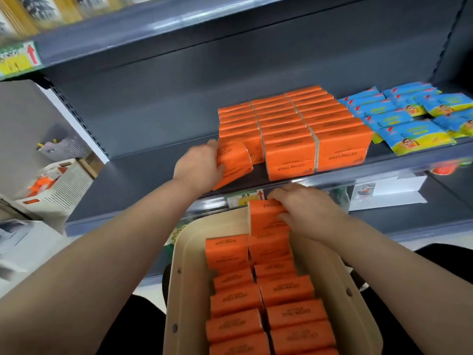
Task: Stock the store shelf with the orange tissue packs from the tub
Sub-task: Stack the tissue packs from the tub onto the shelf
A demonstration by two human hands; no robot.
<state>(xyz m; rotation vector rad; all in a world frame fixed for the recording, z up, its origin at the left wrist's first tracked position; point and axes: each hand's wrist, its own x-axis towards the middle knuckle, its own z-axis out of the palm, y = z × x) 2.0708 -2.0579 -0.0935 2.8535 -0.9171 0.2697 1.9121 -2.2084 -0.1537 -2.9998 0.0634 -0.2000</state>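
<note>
Orange film-wrapped tissue, head view, three lots. Lot one: stacked packs [289, 131] on the dark shelf [143, 180], several rows deep and two high, fronts near the shelf lip, likely so the labels face the aisle. Lot two: one tilted pack [234, 163], gripped by the left hand [198, 166] with fingers curled round its end, held at the block's left front corner, judged to be bound for the gap there. Lot three: tub packs [256, 303] filed in two columns in the beige tub [184, 278] below the shelf; the right hand [304, 208] grips the raised pack [265, 217] at the far end, probably readied as the next one. Blue packets [414, 119] lie right of the block, apart from both hands.
</note>
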